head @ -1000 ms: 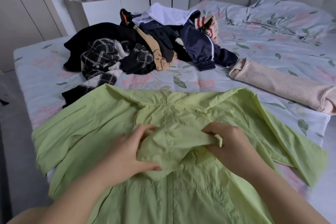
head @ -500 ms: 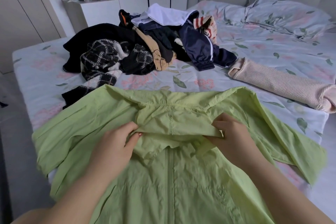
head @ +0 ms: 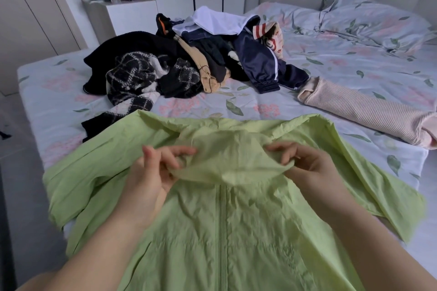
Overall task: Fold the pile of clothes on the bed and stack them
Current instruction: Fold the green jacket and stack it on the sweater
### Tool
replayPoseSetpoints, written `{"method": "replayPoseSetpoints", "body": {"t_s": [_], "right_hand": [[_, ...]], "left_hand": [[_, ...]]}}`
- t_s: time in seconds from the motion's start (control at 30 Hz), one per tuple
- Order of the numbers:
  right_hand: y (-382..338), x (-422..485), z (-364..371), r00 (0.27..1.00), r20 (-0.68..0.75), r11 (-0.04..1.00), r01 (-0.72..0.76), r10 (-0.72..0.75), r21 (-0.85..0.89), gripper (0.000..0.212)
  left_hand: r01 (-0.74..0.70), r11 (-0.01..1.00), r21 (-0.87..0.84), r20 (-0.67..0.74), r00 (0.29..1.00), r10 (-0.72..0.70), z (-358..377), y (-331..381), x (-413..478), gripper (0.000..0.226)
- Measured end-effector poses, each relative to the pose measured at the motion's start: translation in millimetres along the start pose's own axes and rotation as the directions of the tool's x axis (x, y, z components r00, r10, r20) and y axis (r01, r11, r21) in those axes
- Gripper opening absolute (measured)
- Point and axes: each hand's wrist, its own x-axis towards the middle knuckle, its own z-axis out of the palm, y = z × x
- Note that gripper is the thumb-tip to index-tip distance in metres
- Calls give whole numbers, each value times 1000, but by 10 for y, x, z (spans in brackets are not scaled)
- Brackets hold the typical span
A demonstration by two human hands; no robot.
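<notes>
A light green zip jacket [head: 236, 224] lies spread front-up on the near part of the bed [head: 343, 71], zip closed, sleeves out to both sides. Its hood is gathered above the zip. My left hand [head: 153, 172] pinches the hood's left edge. My right hand [head: 305, 163] pinches its right edge. Behind the jacket sits the pile of unfolded clothes [head: 189, 59]: black and plaid knitwear, a tan piece, a navy track jacket, a white garment on top. A folded pink ribbed garment [head: 364, 111] lies to the right.
A floral pillow [head: 373, 16] lies at the bed's head, far right. A white cabinet [head: 123, 14] with plush toys and a bottle stands behind the bed's left side. Grey floor [head: 21, 196] runs along the left edge of the bed.
Both hands have moved apart and up, spreading the hood's edge wider between them. The bunched hood fabric has been drawn flatter over the collar.
</notes>
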Motion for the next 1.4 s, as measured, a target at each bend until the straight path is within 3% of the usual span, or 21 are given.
{"method": "replayPoseSetpoints", "body": {"t_s": [0.07,0.13,0.17,0.23,0.33,0.37,0.43,0.5,0.57,0.63,0.7,0.77,0.83,0.9,0.97,1.07,1.23,1.4], "right_hand": [[14,1,-85,952,180,962,-218,247,-167,37],[53,-34,-132,782,328,825,-387,530,-412,25],[68,-45,-130,727,316,764,-431,609,-481,25],[82,-40,-95,736,177,711,-517,654,-477,26],[104,-11,-59,797,-70,709,-570,600,-415,9],[118,-4,-65,792,-107,679,-577,601,-453,19],[128,-8,-50,757,-123,603,-597,642,-529,43],[159,-24,0,754,-94,600,-586,651,-544,59],[187,-41,62,824,-56,704,-516,564,-488,71],[165,-25,82,909,-7,848,-391,417,-358,77],[129,-6,41,940,66,914,-307,335,-265,73],[86,-30,-18,886,171,850,-335,431,-406,53],[102,-73,-53,781,186,679,-368,597,-635,35],[152,-57,-68,822,29,625,-410,569,-665,27],[187,31,-68,907,-178,707,-410,381,-576,24],[275,223,-92,916,-327,815,-367,232,-449,20],[462,563,-105,896,-273,914,-391,351,-110,33],[614,788,-100,873,-233,901,-434,428,27,28]], "left_hand": [[207,975,76,-205,961,-188,-40,1,-6,65],[493,814,309,-300,862,-408,-115,-44,-37,59],[593,675,440,-330,805,-492,-141,-69,-60,65],[623,467,627,-377,768,-517,-160,-80,-98,74],[592,379,711,-339,761,-552,-149,-68,-133,83],[595,364,717,-323,746,-582,-159,-61,-138,86],[595,389,704,-288,739,-609,-210,-76,-141,93],[566,497,658,-208,771,-602,-237,-98,-139,104],[482,623,616,-111,836,-537,-235,-131,-119,103],[339,749,569,-16,915,-402,-216,-135,-81,83],[231,830,508,33,957,-287,-218,-90,-45,64],[226,823,521,35,958,-286,-279,-73,-35,61],[298,705,644,-5,923,-385,-338,-97,-37,67],[401,613,681,-141,893,-428,-360,-133,-22,63],[430,636,641,-298,903,-311,-341,-165,43,52],[353,789,504,-410,901,-141,-319,-212,230,33],[383,832,402,-308,912,-271,-293,-335,540,39],[368,870,329,-227,925,-305,-340,-420,785,52]]}}
